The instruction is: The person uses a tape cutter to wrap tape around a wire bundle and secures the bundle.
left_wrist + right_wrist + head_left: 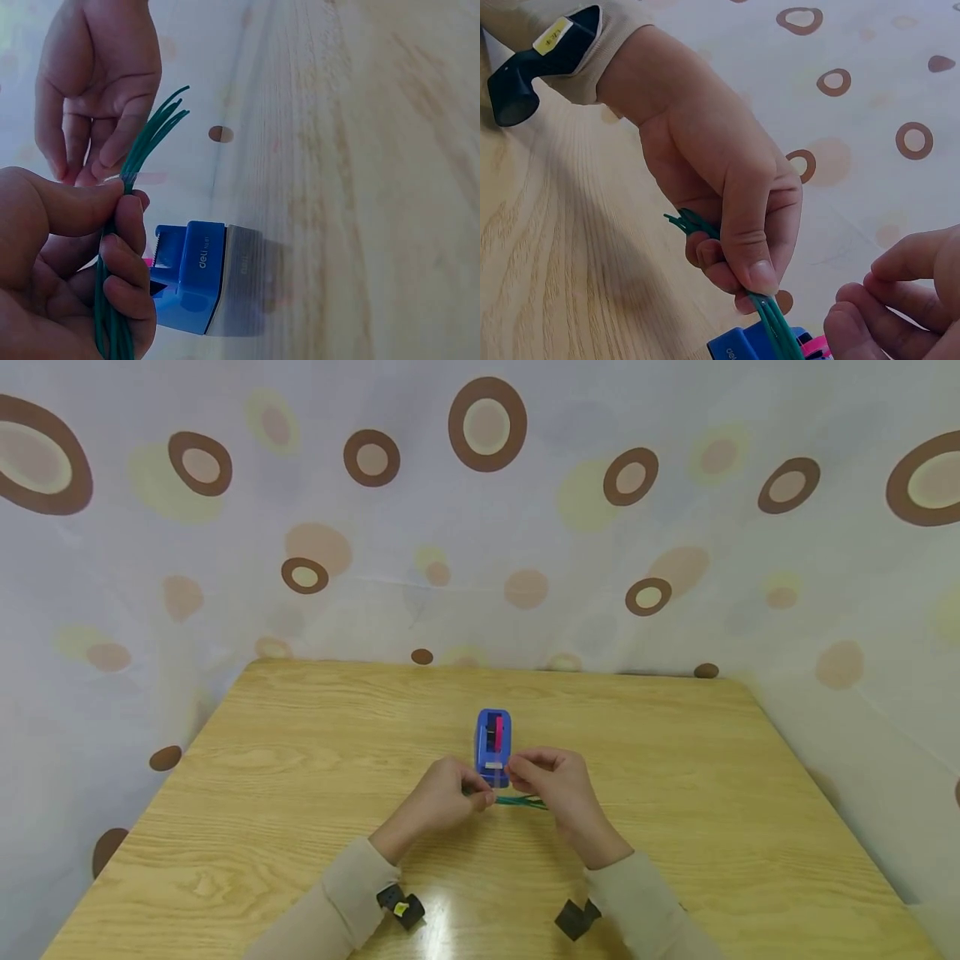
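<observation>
My left hand point(448, 793) grips a bundle of thin green wires point(156, 135) between thumb and curled fingers, the loose ends fanning out past the thumb. A narrow strip of clear tape point(150, 178) crosses the bundle beside the thumb tip. Opposite, my right hand point(558, 781) has its thumb and fingertip pinched together at the tape, close to the wires. Just beyond both hands stands a blue tape dispenser point(482, 756) with a pink core point(498, 734). Its toothed cutter edge point(493, 766) faces me.
The wooden table point(675, 760) carries the dispenser near its middle. Behind it hangs a pale cloth point(525, 543) with brown rings, also running along both sides. Black wrist cameras point(401, 906) sit at both sleeve cuffs.
</observation>
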`<action>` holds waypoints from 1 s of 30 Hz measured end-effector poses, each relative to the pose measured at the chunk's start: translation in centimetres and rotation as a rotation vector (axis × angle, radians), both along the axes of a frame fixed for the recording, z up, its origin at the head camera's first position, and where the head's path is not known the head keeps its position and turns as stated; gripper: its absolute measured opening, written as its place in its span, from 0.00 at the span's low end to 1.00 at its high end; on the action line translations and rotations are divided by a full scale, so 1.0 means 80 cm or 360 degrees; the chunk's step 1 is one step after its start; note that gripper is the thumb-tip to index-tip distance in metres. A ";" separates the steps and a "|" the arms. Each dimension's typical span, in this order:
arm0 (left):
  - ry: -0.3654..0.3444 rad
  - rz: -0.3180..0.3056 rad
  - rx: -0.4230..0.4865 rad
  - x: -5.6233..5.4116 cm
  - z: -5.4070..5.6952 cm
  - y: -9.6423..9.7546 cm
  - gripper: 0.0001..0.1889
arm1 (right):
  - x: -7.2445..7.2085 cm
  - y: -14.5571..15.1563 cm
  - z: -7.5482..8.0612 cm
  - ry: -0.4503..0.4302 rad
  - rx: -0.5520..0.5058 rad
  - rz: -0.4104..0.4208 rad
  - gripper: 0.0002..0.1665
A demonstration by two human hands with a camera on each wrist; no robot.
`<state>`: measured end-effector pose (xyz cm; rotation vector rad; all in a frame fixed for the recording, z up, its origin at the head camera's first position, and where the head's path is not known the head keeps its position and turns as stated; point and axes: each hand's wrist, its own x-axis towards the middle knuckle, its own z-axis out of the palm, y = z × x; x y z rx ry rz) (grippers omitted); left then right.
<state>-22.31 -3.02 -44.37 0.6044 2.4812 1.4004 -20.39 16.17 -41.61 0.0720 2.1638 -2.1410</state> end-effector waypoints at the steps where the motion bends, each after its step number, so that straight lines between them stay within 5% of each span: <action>1: 0.0006 -0.0001 -0.0006 0.000 0.000 0.000 0.06 | -0.001 0.000 -0.001 0.0007 0.0022 0.0006 0.15; 30: 0.0129 0.0007 -0.0101 0.003 -0.001 0.003 0.06 | -0.009 0.012 -0.016 0.0111 0.0550 0.0411 0.10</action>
